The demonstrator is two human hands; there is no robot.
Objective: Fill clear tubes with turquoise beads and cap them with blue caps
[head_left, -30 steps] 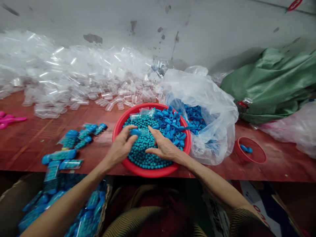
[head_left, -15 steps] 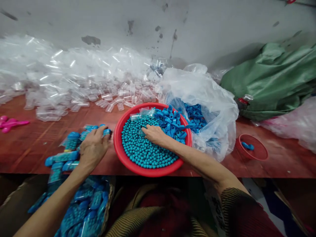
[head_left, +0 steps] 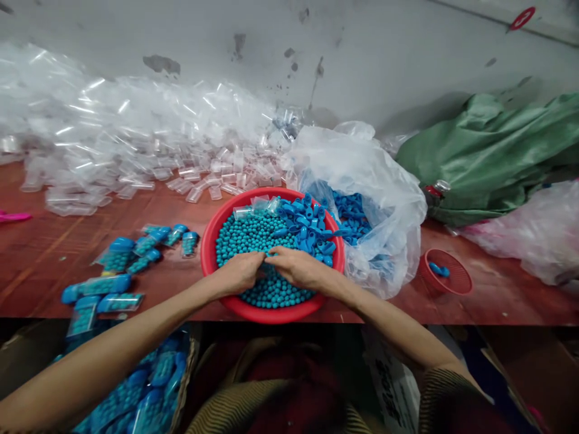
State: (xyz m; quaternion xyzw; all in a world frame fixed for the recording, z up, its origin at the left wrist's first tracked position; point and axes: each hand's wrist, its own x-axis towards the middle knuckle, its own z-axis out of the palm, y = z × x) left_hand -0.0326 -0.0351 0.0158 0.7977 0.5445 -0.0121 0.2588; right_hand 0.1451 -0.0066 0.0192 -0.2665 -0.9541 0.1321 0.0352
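A red basin [head_left: 208,253] sits at the table's front edge, full of small teal beads [head_left: 246,236], with blue caps [head_left: 307,226] heaped on its right side and a few clear tubes [head_left: 253,208] at the back. Both hands meet over the beads near the basin's front. My left hand [head_left: 239,272] is curled with its fingers closed. My right hand [head_left: 296,267] is pinched against it, fingertips touching. What they hold between them is hidden.
Filled blue-capped tubes [head_left: 113,265] lie left of the basin, and more fill a box [head_left: 145,386] below the table edge. Empty clear tubes [head_left: 136,138] are piled at the back. A plastic bag of caps [head_left: 371,199], a small red basket [head_left: 446,277] and a green sack [head_left: 493,150] lie right.
My left hand left a filled tube on the table at the left and came back to the basin. My right hand slid toward the front, and the two hands now meet.
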